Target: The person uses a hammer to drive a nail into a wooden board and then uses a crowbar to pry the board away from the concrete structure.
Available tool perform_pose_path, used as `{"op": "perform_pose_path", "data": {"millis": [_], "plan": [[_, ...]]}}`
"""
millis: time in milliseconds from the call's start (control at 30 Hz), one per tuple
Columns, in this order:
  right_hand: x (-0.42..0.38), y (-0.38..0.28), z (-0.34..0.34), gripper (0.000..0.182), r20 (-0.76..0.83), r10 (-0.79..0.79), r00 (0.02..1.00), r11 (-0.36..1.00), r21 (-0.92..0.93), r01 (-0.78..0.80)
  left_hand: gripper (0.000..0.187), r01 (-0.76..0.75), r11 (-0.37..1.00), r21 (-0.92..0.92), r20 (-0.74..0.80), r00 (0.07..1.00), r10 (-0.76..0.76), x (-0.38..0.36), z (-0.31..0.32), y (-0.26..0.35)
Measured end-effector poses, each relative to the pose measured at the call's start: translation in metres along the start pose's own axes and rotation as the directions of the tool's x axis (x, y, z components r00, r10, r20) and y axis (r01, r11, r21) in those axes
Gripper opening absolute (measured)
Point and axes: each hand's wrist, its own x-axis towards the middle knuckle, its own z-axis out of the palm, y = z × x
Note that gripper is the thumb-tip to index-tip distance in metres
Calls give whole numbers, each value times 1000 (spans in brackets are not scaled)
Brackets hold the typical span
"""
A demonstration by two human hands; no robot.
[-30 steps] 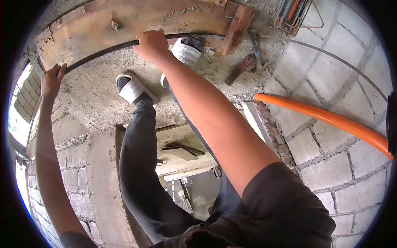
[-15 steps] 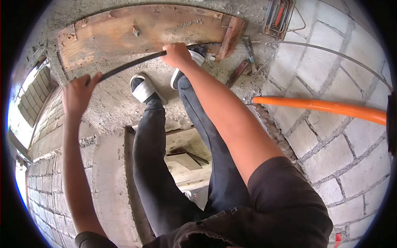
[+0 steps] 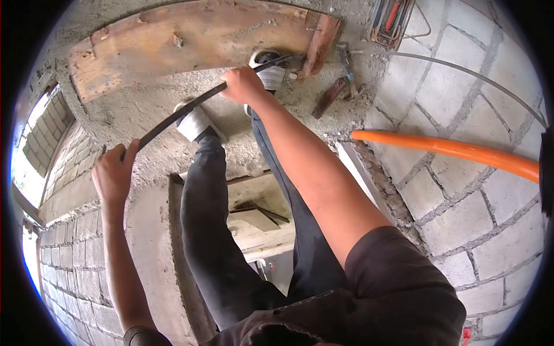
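A long, thin dark bar (image 3: 180, 111) runs at a slant over the rough concrete floor. My left hand (image 3: 113, 173) is closed round its lower left end. Farther along, my right hand (image 3: 243, 86) grips the same bar from above, near my right shoe. The bar's far end lies close to a short reddish wood block (image 3: 321, 46). Behind the bar lies a wide curved plywood board (image 3: 196, 37). My shoes stand on the floor just below the board.
A hammer (image 3: 348, 72) and a short rusty piece (image 3: 329, 98) lie right of the block. An orange pipe (image 3: 450, 147) crosses before the block wall (image 3: 456, 213). A thin rod arcs at upper right. A metal frame with a red tool (image 3: 392, 20) is at the top. Between my legs is an opening.
My left hand has moved down and slightly right, lowering that end of the bar, which now slants more steeply. My right hand has shifted slightly down and left. My right shoe shows more fully.
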Motion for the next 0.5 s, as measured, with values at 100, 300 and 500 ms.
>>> {"op": "perform_pose_path", "data": {"millis": [100,300,500], "plan": [[2,-9,-22,13,12,18,1000,1000,-18,-17,50,-57,996,68,-73,995,62,-2,-16,8],[23,-43,-44,18,84,36,996,999,-10,-35,45,-55,990,126,-92,994,67,5,-71,-10],[69,-67,-51,18,-29,-4,1000,1000,-17,3,47,60,979,194,-103,994,-40,50,-99,-60]]}}
